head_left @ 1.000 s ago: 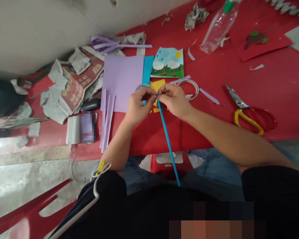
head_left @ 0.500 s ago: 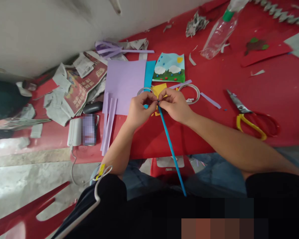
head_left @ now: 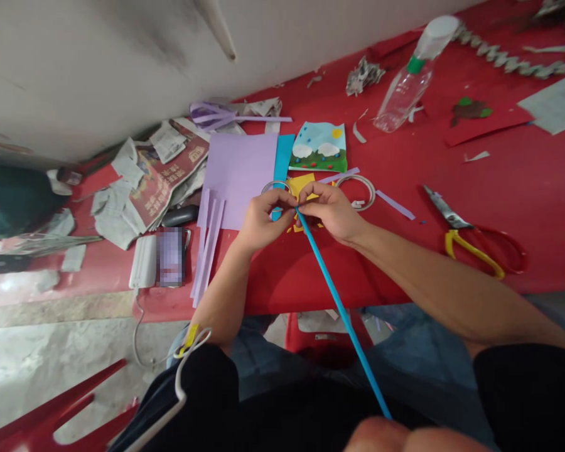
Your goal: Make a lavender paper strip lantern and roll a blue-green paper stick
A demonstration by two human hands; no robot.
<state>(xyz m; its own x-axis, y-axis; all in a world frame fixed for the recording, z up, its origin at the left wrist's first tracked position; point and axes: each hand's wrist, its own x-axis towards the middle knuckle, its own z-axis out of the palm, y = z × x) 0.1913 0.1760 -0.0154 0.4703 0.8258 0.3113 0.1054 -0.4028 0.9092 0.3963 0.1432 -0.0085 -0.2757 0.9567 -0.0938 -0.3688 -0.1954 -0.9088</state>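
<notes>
Both hands meet over the red table and pinch the upper end of a long, thin blue strip (head_left: 336,300). My left hand (head_left: 262,221) has thumb and fingertips closed at the end of the strip. My right hand (head_left: 338,213) grips the same end from the other side, fingers curled. The rest of the strip slants down past the table edge towards my body. Yellow paper pieces (head_left: 304,182) lie just behind and under the fingers. Two tape rolls lie close by: one tape roll (head_left: 356,177) beside my right hand, the other partly hidden behind my left.
Lilac paper (head_left: 239,169), lilac strips (head_left: 209,254) and a small landscape picture (head_left: 319,147) lie around the hands. Scissors (head_left: 461,221) rest at right, a clear bottle (head_left: 405,88) stands behind. Newspaper (head_left: 162,182), a white charger (head_left: 144,260) and a phone (head_left: 170,257) are at left.
The view has tilted, so the table sits lower in the picture. The free lower end of the blue strip has swung to the right. Both hands keep their pinch.
</notes>
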